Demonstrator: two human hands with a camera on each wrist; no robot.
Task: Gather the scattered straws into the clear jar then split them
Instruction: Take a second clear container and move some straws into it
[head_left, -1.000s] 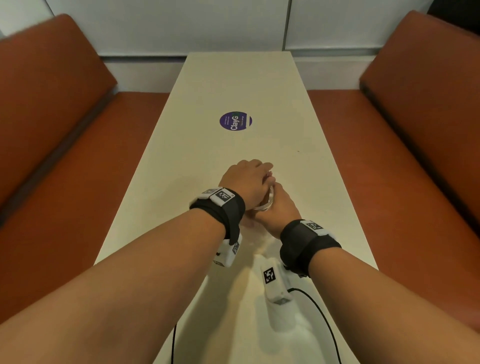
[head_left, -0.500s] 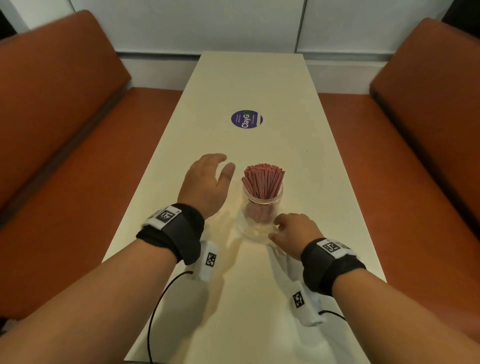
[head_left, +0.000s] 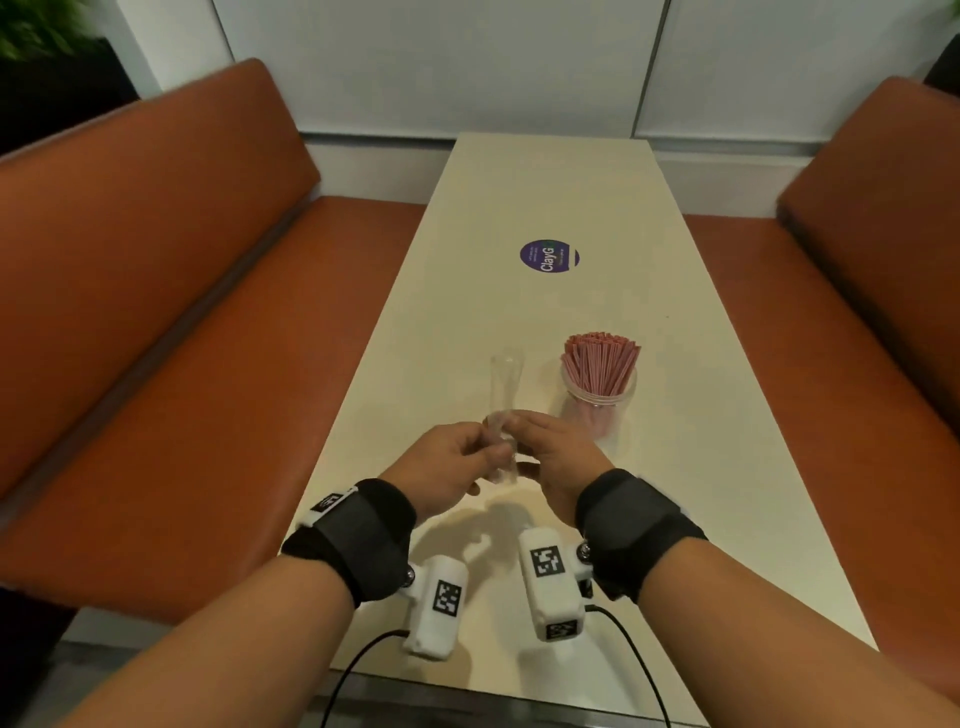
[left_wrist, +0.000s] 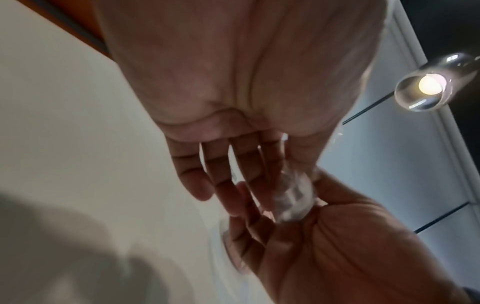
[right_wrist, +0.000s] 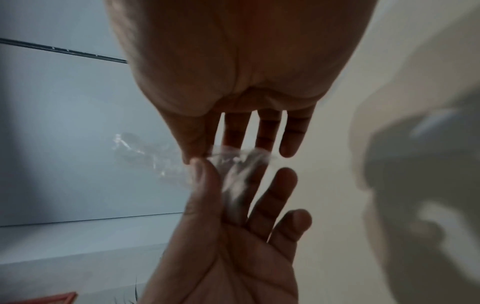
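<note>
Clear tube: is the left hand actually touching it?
Touching. In the right wrist view the left hand pinches the clear tube with its thumb; the head view agrees.

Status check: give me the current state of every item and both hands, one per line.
Clear jar: upright on the table, packed with straws.
Pink straws: standing bunched in the jar, fanned at the top.
Clear tube: empty, lifted off the table, tilted.
Left hand: pinches the tube's lower end.
Right hand: fingers straight against the tube.
</note>
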